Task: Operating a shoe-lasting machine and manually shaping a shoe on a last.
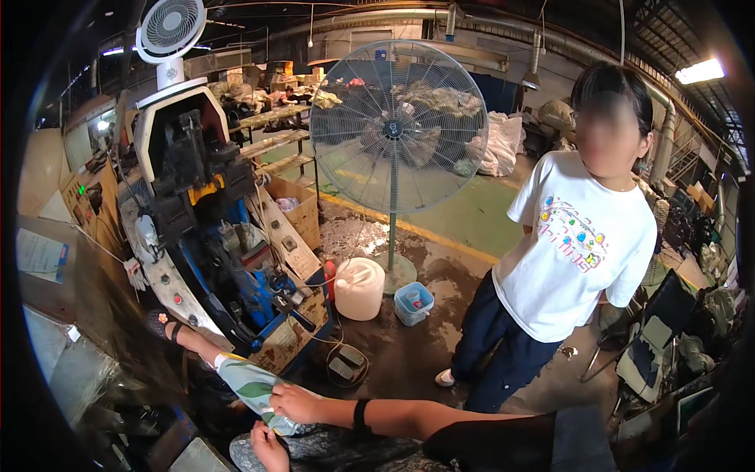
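Note:
A pale cloth with a green leaf print [250, 384] wraps a stretched-out lower leg, which ends in a dark strapped shoe [161, 322] with a small orange flower. My right hand [295, 403], a black band on its wrist, is closed on the upper part of this cloth. Just below it, my left hand [268, 450] has its fingers pinched at the cloth's near edge. Dark patterned fabric [338, 450] lies beneath my right forearm. What lies inside the fingers is partly hidden.
A machine [228, 252] with blue and black parts stands at left, a small white fan [171, 27] above it. Ahead are a large caged fan [397, 130], a cream drum [359, 289] and a blue bucket [414, 304]. A person in a white T-shirt [578, 236] stands at right.

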The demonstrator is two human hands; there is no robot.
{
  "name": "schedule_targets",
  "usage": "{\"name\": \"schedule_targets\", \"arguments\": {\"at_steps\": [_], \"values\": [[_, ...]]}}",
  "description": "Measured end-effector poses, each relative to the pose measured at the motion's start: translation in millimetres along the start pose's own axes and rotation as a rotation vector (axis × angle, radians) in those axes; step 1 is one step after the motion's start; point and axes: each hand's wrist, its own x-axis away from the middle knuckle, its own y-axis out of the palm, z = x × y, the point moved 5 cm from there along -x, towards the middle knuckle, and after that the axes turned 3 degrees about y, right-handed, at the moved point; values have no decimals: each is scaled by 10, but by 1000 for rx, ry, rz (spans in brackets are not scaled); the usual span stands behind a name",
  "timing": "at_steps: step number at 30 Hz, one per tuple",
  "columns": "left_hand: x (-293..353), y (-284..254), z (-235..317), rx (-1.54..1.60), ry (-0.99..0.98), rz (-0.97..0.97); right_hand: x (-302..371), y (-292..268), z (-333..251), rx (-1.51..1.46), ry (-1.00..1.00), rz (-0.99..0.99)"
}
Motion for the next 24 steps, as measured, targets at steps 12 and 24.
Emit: {"name": "schedule_targets", "arguments": {"at_steps": [12, 24], "values": [[501, 259, 70, 222, 56, -492, 635, -146, -202, -138, -136, -692], [193, 463, -290, -489, -11, -414, 344, 268, 1000, -116, 189, -331]]}}
